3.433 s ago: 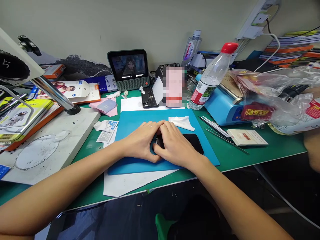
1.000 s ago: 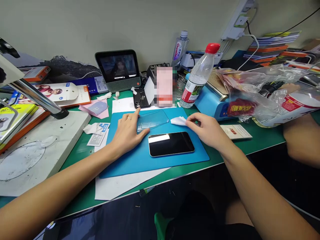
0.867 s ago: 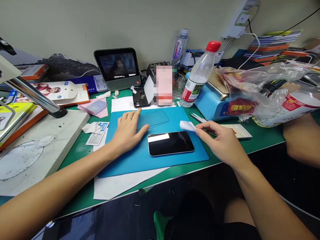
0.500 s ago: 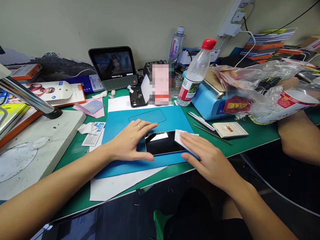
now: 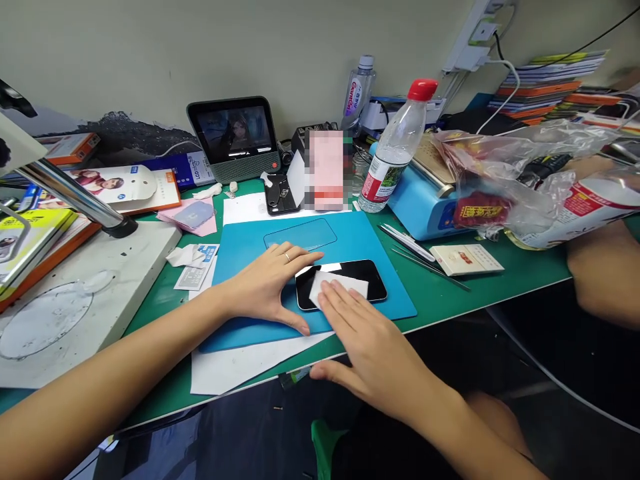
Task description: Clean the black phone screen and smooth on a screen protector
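Observation:
A smartphone [image 5: 376,275] with a dark screen lies face up on a blue mat [image 5: 245,237]. My left hand [image 5: 265,283] is open at its left end, with the fingers over the upper left corner and the thumb spread below on the mat. Whether it touches the phone I cannot tell. Under the fingers of my right hand [image 5: 370,340] is a white wipe [image 5: 359,288], pressed flat on the middle of the screen. Those fingers are straight and close together, and the thumb sticks out beyond the table's front edge.
Slim tools [image 5: 407,242] and a small cream box [image 5: 466,259] lie right of the mat. Behind them stand a red-capped bottle [image 5: 387,163] and a blue device [image 5: 417,207]. A lamp base [image 5: 135,267] stands left, a tablet-like display [image 5: 233,137] behind. Another person's arm [image 5: 603,273] rests right.
My right hand and the wipe have slid left from the phone's right end to mid-screen, uncovering that end. The right thumb has moved away from the phone. The left hand keeps its place.

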`<state>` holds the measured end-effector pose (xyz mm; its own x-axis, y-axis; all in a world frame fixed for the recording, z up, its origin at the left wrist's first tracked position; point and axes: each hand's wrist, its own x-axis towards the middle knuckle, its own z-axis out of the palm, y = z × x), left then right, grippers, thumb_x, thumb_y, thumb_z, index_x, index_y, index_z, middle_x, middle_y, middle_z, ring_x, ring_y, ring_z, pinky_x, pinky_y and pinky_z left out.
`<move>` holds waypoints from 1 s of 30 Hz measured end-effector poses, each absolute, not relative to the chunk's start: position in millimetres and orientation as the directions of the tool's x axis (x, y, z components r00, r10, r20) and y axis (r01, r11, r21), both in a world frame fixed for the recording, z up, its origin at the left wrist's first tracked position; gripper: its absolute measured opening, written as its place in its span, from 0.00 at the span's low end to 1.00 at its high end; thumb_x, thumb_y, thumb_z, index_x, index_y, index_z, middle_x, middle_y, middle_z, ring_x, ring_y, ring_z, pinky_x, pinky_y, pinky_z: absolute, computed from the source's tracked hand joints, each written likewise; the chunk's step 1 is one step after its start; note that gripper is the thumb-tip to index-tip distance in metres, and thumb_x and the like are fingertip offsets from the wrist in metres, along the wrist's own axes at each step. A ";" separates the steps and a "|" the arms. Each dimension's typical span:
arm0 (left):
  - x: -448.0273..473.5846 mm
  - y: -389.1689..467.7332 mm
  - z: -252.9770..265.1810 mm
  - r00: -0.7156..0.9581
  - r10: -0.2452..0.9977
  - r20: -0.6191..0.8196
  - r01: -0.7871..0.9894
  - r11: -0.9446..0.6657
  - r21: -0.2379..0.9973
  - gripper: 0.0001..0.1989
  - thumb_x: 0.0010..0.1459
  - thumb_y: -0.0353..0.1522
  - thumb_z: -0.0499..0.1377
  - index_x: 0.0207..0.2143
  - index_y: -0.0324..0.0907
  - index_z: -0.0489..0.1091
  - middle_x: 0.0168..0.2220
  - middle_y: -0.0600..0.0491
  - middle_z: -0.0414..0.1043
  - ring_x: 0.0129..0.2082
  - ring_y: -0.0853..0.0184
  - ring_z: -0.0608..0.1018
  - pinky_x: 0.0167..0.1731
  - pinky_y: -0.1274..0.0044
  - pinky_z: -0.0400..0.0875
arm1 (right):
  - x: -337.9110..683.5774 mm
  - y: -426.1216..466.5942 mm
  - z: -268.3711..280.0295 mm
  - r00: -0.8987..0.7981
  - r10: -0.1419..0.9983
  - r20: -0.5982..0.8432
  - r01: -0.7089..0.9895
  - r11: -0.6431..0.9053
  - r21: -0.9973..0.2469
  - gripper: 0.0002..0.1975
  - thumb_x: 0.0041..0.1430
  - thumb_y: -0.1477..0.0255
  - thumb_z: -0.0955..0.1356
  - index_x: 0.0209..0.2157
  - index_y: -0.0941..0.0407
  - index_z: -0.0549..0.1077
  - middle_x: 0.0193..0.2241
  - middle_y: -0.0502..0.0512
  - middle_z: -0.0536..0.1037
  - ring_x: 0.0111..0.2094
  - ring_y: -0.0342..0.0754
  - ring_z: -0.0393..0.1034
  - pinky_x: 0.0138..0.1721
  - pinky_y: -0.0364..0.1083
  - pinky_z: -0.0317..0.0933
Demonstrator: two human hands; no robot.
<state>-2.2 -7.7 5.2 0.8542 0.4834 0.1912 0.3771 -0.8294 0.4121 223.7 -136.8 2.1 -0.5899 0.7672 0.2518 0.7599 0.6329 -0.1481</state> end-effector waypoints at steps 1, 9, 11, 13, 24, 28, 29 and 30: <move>-2.2 -7.8 5.1 0.854 0.483 0.193 0.376 -0.829 0.414 0.55 0.50 0.63 0.64 0.69 0.41 0.56 0.60 0.40 0.69 0.52 0.50 0.71 0.53 0.60 0.65 | 216.3 -134.7 2.2 -0.596 0.762 0.253 0.750 0.641 -0.166 0.47 0.64 0.44 0.64 0.65 0.73 0.65 0.67 0.75 0.64 0.70 0.64 0.56 0.69 0.60 0.56; -2.3 -8.9 5.8 0.861 0.462 0.213 0.351 -0.843 0.408 0.54 0.51 0.62 0.64 0.70 0.40 0.55 0.60 0.39 0.69 0.53 0.50 0.71 0.54 0.60 0.65 | 223.0 -127.5 2.7 -0.621 0.741 0.254 0.706 0.670 -0.230 0.38 0.68 0.51 0.65 0.65 0.69 0.67 0.67 0.71 0.66 0.70 0.61 0.57 0.68 0.60 0.57; -2.4 -8.6 5.8 0.861 0.468 0.199 0.363 -0.840 0.404 0.55 0.51 0.62 0.64 0.70 0.40 0.56 0.59 0.39 0.69 0.53 0.50 0.71 0.54 0.60 0.65 | 240.6 -128.8 3.3 -0.610 0.752 0.251 0.721 0.658 -0.217 0.34 0.69 0.55 0.66 0.65 0.67 0.67 0.66 0.70 0.67 0.69 0.61 0.59 0.67 0.61 0.59; -2.5 -8.0 5.4 0.862 0.469 0.191 0.365 -0.837 0.408 0.55 0.51 0.62 0.65 0.70 0.41 0.56 0.60 0.39 0.69 0.53 0.50 0.71 0.54 0.60 0.65 | 255.5 -130.5 3.5 -0.590 0.765 0.258 0.740 0.640 -0.207 0.33 0.70 0.57 0.67 0.67 0.64 0.65 0.67 0.69 0.66 0.69 0.61 0.60 0.67 0.63 0.60; -1.6 -9.0 6.1 0.863 0.459 0.211 0.353 -0.846 0.400 0.55 0.50 0.64 0.63 0.70 0.42 0.56 0.58 0.40 0.70 0.52 0.50 0.71 0.53 0.60 0.64 | 209.9 -120.9 1.9 -0.642 0.720 0.263 0.683 0.693 -0.231 0.41 0.66 0.49 0.66 0.66 0.69 0.66 0.67 0.69 0.66 0.70 0.60 0.57 0.70 0.59 0.55; -2.3 -9.1 5.8 0.863 0.457 0.213 0.351 -0.847 0.398 0.54 0.52 0.63 0.63 0.70 0.41 0.55 0.59 0.39 0.70 0.52 0.50 0.71 0.53 0.60 0.64 | 214.0 -120.2 4.1 -0.647 0.716 0.262 0.676 0.698 -0.237 0.38 0.67 0.53 0.67 0.65 0.68 0.66 0.67 0.69 0.66 0.70 0.60 0.58 0.69 0.59 0.56; -2.4 -9.0 6.0 0.861 0.464 0.207 0.358 -0.843 0.401 0.54 0.51 0.63 0.63 0.70 0.41 0.55 0.59 0.39 0.70 0.52 0.50 0.71 0.53 0.60 0.64 | 219.9 -122.0 5.0 -0.643 0.721 0.260 0.680 0.693 -0.239 0.36 0.68 0.54 0.68 0.65 0.66 0.67 0.67 0.68 0.67 0.70 0.60 0.58 0.69 0.59 0.57; -2.3 -9.0 6.3 0.859 0.471 0.201 0.366 -0.839 0.402 0.54 0.51 0.63 0.64 0.70 0.41 0.56 0.59 0.39 0.70 0.52 0.50 0.71 0.54 0.60 0.64 | 226.3 -124.3 5.9 -0.637 0.727 0.257 0.687 0.686 -0.239 0.34 0.68 0.56 0.68 0.65 0.65 0.67 0.66 0.67 0.67 0.69 0.59 0.59 0.68 0.59 0.58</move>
<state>-2.3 -9.0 6.3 0.8589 0.4709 0.2014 0.3660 -0.8394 0.4018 226.3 -124.3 5.9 -0.6370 0.7268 0.2570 0.6869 0.6864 -0.2387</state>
